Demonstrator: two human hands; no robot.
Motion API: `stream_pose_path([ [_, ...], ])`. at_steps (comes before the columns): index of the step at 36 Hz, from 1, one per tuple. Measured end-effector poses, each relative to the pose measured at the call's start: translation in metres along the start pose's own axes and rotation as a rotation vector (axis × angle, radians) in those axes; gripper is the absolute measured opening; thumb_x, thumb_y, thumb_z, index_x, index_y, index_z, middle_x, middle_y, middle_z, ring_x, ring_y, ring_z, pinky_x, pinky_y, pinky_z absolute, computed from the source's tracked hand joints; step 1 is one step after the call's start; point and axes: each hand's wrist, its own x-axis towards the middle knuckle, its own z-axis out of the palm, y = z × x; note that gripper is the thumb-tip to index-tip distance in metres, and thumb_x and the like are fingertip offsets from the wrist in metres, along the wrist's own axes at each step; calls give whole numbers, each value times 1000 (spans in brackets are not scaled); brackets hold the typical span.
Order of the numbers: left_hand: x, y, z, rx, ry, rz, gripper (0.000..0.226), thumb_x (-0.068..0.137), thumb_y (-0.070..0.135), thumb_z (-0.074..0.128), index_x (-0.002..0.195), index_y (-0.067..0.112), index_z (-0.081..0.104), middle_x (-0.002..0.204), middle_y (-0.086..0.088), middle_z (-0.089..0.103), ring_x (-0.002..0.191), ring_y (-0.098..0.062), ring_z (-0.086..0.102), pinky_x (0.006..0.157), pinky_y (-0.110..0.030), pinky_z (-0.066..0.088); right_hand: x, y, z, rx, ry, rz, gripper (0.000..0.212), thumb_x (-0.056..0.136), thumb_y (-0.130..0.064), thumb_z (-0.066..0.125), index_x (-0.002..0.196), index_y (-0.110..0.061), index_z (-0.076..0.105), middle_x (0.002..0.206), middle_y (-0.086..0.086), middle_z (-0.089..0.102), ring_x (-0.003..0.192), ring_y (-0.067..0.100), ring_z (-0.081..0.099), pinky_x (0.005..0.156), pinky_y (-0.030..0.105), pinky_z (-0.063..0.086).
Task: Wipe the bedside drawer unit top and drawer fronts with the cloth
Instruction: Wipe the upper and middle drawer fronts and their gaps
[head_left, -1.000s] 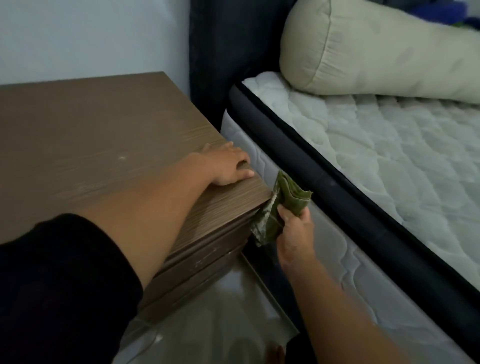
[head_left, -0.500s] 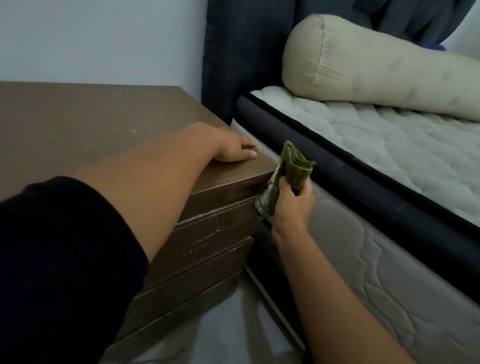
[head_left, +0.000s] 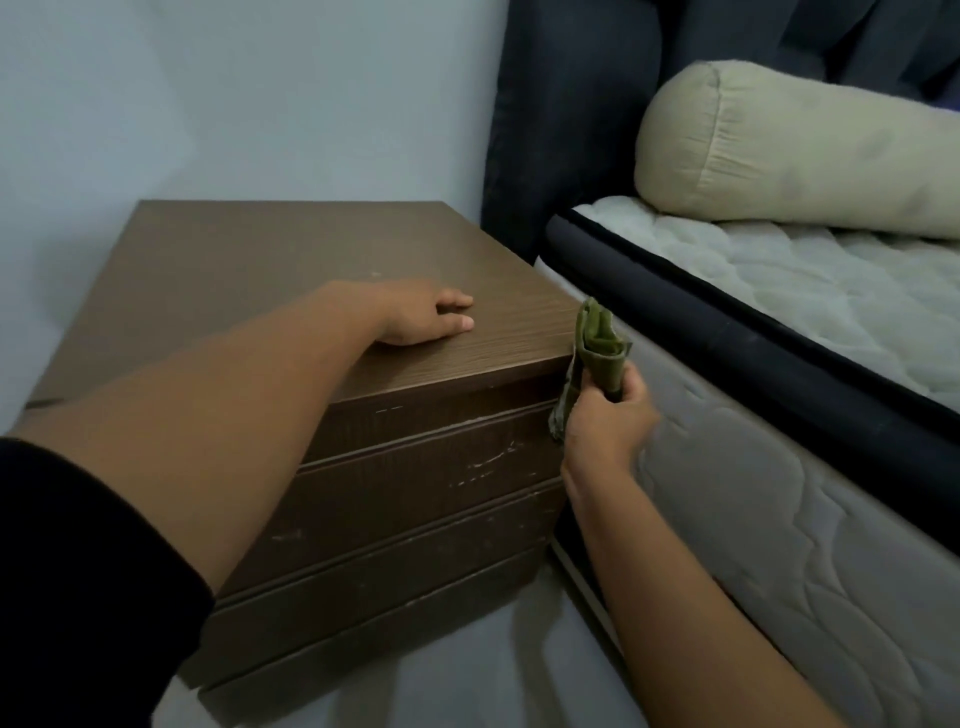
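The brown wooden bedside drawer unit (head_left: 249, 270) stands between the wall and the bed, its stacked drawer fronts (head_left: 415, 488) scuffed with pale marks. My left hand (head_left: 426, 317) lies flat, palm down, on the top near the front right corner. My right hand (head_left: 605, 426) grips a folded green cloth (head_left: 600, 348) held upright against the unit's right front corner, in the narrow gap beside the mattress.
The bed's quilted mattress (head_left: 779, 291) with a dark border sits tight to the unit's right side. A cream bolster pillow (head_left: 789, 150) lies on it before a dark headboard (head_left: 566, 104). Pale wall (head_left: 234, 98) behind, light floor (head_left: 467, 670) below.
The view has dropped lower, showing more drawer fronts. My left hand slid slightly back from the corner. The cloth stays at the right front corner in my right hand.
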Motion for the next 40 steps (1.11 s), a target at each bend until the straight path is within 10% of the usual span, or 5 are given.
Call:
stream_pose_path([
  [16,-113,-69,-11,32,3,-192,55,97,48,35,148,30,25,157,-2,22,143,-24,21,115,-37,15,-107,-10,15,-67,-253,-76,37,82,7,51,87,-28,63,90,-7,54,74,1,52,64,0,41],
  [40,-202,-115,-8,-5,202,-284,39,97,36,46,135,32,50,141,-5,48,126,-26,43,100,-32,33,-229,-12,42,-170,-533,-344,45,76,11,52,106,-16,71,90,-6,51,78,3,48,69,-9,34],
])
